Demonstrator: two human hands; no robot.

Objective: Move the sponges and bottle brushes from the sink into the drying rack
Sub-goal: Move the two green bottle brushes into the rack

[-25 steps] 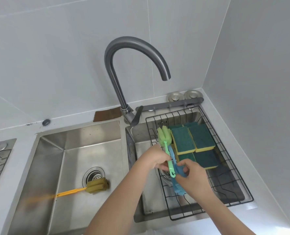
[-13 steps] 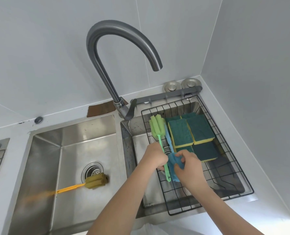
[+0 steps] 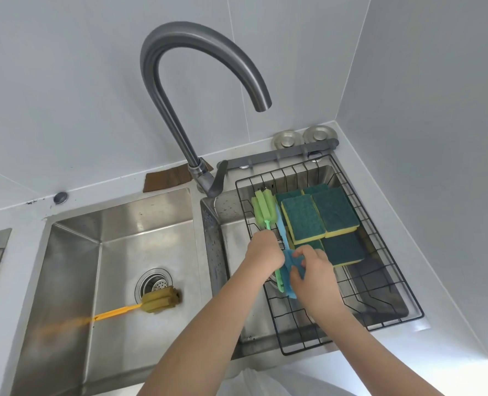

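Two light, stiff-handled brushes, green brush point(image 3: 263, 208) and blue brush point(image 3: 288, 270), lay at the drying rack's point(image 3: 394, 270) nine o'clock side, left hand point(image 3: 264, 250) and right hand point(image 3: 313, 274) pinching their handles, likely the surest hold.

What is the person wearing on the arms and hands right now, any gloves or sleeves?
Nothing shows. The left hand and right hand are bare, with no gloves, rings, watch or bands. Both forearms are bare down to the bottom edge of the picture; no sleeve is in view.

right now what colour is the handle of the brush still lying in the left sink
Orange, on the bottle brush by the drain; the head view shows it.
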